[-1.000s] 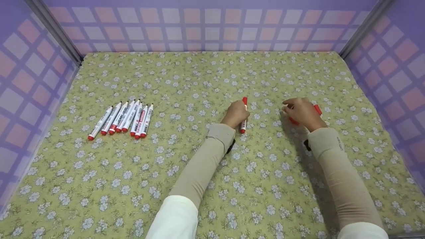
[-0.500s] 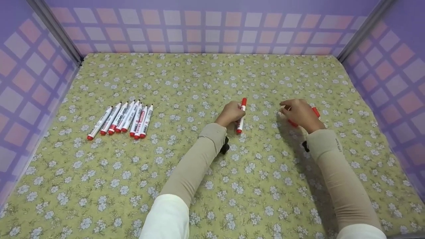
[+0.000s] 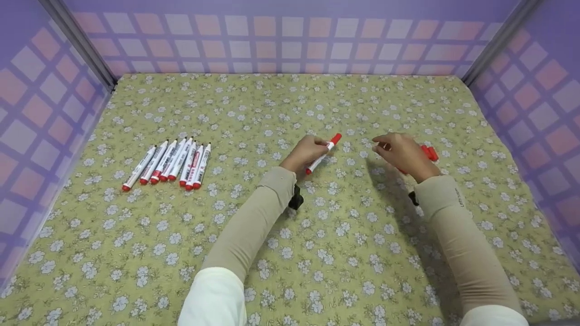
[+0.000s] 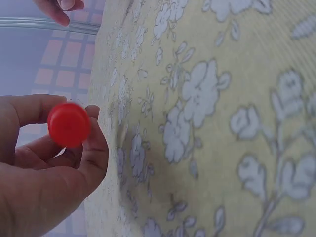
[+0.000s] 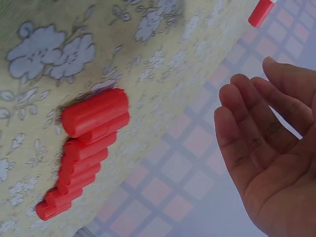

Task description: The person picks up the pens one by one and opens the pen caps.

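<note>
My left hand point(image 3: 304, 151) grips a white marker point(image 3: 317, 163) with a red cap point(image 3: 335, 138), tilted up to the right in the head view. In the left wrist view its round red end point(image 4: 69, 126) faces the camera, between thumb and fingers. My right hand point(image 3: 401, 154) hovers to the right of the marker, fingers loosely bent and touching nothing. Beside it, partly hidden in the head view, lie loose red marker caps point(image 5: 94, 155), several in a slanting row. The right wrist view shows the red cap end point(image 5: 261, 13) at its top edge.
Several uncapped white markers point(image 3: 139, 168) lie side by side at the left of the flowered cloth point(image 3: 253, 108), tips pointing away. Purple checked panels point(image 3: 290, 43) stand along the back and both sides.
My left hand has shifted left with the marker, which has turned from near upright in view to a slant. My right hand has moved slightly left, uncovering more of the red caps.
</note>
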Demonstrator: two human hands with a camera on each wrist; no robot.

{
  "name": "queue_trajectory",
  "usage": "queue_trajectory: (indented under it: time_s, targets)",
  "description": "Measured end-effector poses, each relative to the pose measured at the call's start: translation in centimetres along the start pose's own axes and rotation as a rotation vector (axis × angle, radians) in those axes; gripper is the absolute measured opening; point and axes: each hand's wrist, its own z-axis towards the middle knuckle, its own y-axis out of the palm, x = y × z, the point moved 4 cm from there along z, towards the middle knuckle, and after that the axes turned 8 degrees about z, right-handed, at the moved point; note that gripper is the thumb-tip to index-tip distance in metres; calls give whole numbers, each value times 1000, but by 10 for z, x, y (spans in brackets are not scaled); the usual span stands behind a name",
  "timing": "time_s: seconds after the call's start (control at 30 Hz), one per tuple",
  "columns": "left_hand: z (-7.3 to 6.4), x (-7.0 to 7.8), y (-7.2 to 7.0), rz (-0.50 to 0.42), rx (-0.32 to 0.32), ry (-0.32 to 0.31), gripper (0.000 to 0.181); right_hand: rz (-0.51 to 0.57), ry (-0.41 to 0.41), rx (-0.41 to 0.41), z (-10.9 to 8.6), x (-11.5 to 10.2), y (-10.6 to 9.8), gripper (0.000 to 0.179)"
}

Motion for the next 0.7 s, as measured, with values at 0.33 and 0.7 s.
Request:
queue_trajectory:
  time_s: [0.33,0.7]
  targets:
    - [-13,-1,-7,144,-61,147,32,-62,-234,-22,0,-32,8,37]
    - [-31,4,-16,339,-30,293,26,-89,-431,-23,-1,-57,16,39]
